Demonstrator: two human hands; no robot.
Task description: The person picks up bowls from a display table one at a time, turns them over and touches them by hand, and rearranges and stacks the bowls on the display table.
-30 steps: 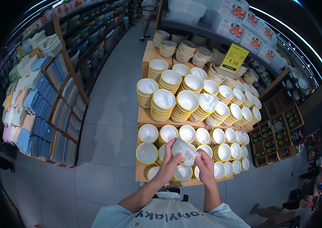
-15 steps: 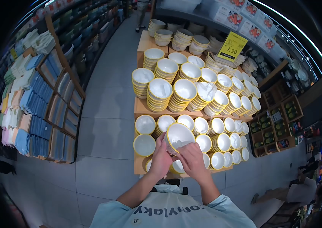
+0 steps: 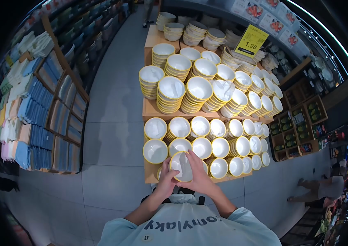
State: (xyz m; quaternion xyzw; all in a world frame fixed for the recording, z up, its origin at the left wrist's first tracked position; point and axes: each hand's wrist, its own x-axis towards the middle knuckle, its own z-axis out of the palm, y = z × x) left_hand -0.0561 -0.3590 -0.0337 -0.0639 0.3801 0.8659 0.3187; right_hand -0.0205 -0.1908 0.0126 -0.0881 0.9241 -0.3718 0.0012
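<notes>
Two hands on one bowl (image 3: 182,165). Left hand (image 3: 168,179) grips its left side, thumb over the rim; right hand (image 3: 199,176) is wrapped round the right side. Bowl sits between them, at the near edge of the tiered wooden worktop (image 3: 151,108), close to stacked bowls (image 3: 171,94). Judgement: support both sides, turn slowly, stay clear of neighbouring rims; hard, smooth surface could slip. Round form, white glossy interior, yellow rim.
</notes>
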